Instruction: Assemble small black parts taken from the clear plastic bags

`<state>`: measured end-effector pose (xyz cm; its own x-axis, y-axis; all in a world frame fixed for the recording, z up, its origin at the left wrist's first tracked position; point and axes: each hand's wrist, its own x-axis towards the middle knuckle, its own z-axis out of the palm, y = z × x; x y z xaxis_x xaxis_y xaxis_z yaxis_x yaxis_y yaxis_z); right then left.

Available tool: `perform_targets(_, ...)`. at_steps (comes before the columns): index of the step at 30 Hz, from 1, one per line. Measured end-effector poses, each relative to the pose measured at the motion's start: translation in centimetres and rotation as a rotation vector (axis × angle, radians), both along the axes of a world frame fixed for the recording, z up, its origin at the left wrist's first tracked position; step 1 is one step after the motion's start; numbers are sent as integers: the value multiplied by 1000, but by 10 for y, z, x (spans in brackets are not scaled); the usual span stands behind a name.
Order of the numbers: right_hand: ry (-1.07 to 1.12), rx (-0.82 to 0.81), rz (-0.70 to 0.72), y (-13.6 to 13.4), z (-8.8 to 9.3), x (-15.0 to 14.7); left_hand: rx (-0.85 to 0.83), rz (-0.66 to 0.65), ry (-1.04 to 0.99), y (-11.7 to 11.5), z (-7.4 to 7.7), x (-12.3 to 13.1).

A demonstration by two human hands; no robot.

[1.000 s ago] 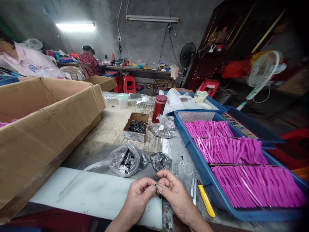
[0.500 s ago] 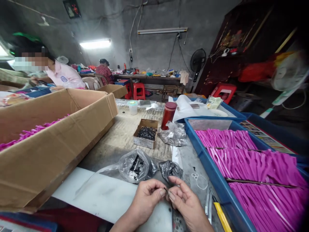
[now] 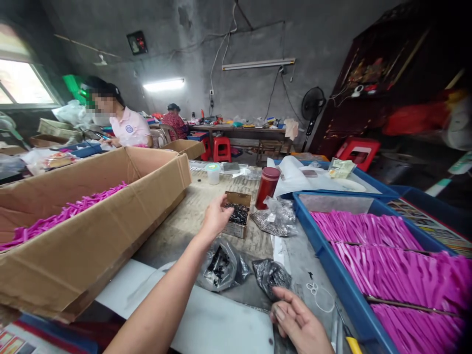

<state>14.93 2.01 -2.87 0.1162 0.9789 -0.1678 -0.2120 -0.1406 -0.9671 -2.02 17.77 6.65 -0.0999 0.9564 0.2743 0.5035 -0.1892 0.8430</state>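
My left hand (image 3: 216,217) stretches forward over the table, its fingers bunched at the near edge of a small cardboard box (image 3: 238,220) of small black parts. Whether it holds a part I cannot make out. My right hand (image 3: 297,322) stays near the table's front edge, fingers curled loosely with the thumb against them, beside a crumpled dark bag (image 3: 271,276). A clear plastic bag of black parts (image 3: 220,265) lies under my left forearm.
A big cardboard box (image 3: 92,236) with magenta pieces fills the left. Blue trays (image 3: 324,255) of magenta strips stand at right. A red flask (image 3: 267,187), a silvery bag (image 3: 276,219) and a yellow-handled tool (image 3: 352,344) lie about. A person in pink sits at the far left.
My hands were pinched together near the front edge. The left hand has now reached forward to the small box of black parts; the right stays back. The view has tilted up and left.
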Motion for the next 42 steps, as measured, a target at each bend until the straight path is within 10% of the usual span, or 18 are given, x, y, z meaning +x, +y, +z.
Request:
perform_targets(12, -34, -89, 40, -2, 6, 15, -107, -193, 513, -88, -25, -35)
perform_targets(21, -55, -109, 80, -2, 14, 15, -234, -345, 774, -81, -50, -28)
perform_targets(33, -85, -61, 41, -5, 24, 16, -221, -341, 765, -87, -46, -25)
perform_targets(42, -666, 136, 44, 16, 25, 33, -187, -298, 675, -93, -50, -27)
